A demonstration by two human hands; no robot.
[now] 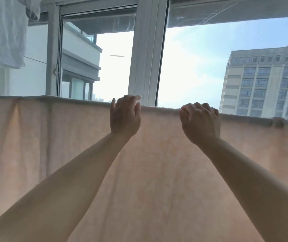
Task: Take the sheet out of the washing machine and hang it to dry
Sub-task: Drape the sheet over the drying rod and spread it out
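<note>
Sheet draped, top fold running left-right

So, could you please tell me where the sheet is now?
The sheet hangs across the head view below the window, both hands at its top edge.

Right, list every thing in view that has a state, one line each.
sheet: draped over a line, hanging flat, bunched at the right end
left hand: fingers curled over the sheet's top edge
right hand: fist-like, on the top edge
white laundry: hanging, upper left
</note>
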